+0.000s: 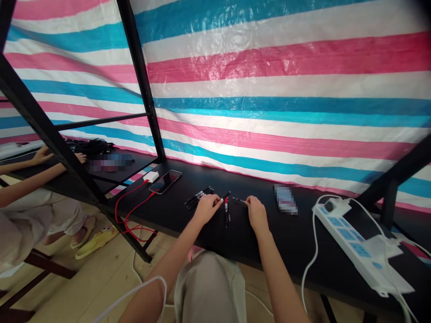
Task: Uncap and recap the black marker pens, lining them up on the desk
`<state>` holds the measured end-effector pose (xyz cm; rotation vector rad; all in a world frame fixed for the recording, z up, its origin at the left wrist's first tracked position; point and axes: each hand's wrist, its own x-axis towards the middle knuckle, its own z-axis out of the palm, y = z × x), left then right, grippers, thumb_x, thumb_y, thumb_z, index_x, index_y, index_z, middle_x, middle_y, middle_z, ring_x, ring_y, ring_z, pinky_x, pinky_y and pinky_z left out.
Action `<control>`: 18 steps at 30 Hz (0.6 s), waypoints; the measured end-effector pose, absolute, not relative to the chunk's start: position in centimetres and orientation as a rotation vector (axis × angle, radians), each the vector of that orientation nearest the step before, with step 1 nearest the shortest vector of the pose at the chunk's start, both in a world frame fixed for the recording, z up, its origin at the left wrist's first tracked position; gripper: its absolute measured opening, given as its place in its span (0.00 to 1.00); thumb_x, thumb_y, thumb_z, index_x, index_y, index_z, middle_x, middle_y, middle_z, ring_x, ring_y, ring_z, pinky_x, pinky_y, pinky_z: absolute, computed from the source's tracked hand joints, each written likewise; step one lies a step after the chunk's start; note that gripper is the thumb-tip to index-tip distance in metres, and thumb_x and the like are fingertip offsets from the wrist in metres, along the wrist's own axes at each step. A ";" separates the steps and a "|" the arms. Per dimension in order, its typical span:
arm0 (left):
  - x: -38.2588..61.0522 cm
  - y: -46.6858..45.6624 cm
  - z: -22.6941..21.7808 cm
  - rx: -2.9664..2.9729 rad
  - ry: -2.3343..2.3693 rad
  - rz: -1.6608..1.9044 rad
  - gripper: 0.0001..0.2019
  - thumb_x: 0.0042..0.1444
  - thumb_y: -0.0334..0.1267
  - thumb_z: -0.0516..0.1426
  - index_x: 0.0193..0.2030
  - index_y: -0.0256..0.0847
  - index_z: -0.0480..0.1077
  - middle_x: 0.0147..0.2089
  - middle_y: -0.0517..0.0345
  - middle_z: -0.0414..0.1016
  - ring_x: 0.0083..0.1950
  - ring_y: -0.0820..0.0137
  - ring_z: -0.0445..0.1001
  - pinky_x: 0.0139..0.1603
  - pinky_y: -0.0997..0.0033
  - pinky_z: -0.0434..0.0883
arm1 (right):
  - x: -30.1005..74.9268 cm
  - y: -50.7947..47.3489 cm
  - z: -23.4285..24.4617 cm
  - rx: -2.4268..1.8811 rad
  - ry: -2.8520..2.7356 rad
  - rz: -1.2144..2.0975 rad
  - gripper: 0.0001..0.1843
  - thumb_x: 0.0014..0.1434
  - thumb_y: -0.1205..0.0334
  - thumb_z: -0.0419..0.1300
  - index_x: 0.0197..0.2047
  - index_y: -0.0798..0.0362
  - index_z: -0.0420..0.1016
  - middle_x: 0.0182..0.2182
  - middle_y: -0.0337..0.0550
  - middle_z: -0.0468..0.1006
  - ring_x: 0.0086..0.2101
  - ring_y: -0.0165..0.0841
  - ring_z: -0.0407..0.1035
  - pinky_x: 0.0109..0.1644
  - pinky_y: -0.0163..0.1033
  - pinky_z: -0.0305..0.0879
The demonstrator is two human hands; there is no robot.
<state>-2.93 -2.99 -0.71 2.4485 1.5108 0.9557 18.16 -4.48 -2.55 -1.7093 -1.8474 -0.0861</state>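
Observation:
My left hand (206, 209) is closed in a pinch on a black pen barrel (226, 195) that points up and to the right. Across a small gap, my right hand (257, 214) grips a slim pen refill (238, 199), its thin end facing left. Several black pens (199, 196) lie in a row just behind my left hand. Between my hands, a few more pens with a red mark (226, 211) rest on the black table (202, 235). Fingers cover part of both held pieces.
A phone (165, 181) on a red cable lies beside a white charger (151, 176) at left. To the right are a blurred packet (285, 199) and a white power strip (353, 246) with loose cords. A black frame post (141, 80) separates a co-worker's hands (43, 155).

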 end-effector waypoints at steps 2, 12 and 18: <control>-2.9 -3.0 -0.7 2.450 1.507 0.950 0.14 0.58 0.45 0.47 0.31 0.41 0.67 0.26 0.60 0.68 0.31 0.71 0.66 0.33 0.72 0.59 | 18.2 -4.4 -2.4 -1.622 -1.789 0.023 0.12 0.60 0.63 0.43 0.38 0.53 0.66 0.33 0.46 0.68 0.32 0.34 0.62 0.34 0.37 0.54; -2.8 -3.3 -0.5 2.480 1.462 0.981 0.14 0.59 0.45 0.46 0.35 0.41 0.68 0.32 0.58 0.71 0.36 0.71 0.67 0.38 0.71 0.60 | 18.0 -3.4 -2.6 -1.386 -1.512 0.581 0.17 0.56 0.55 0.46 0.36 0.52 0.74 0.33 0.43 0.70 0.32 0.32 0.64 0.39 0.37 0.59; -2.7 -3.5 -0.3 2.521 1.439 1.006 0.12 0.59 0.43 0.46 0.34 0.41 0.68 0.32 0.58 0.71 0.36 0.71 0.66 0.38 0.71 0.60 | 18.2 -3.3 -2.5 -1.263 -1.323 0.675 0.19 0.51 0.46 0.52 0.34 0.51 0.75 0.33 0.43 0.71 0.33 0.33 0.63 0.35 0.36 0.57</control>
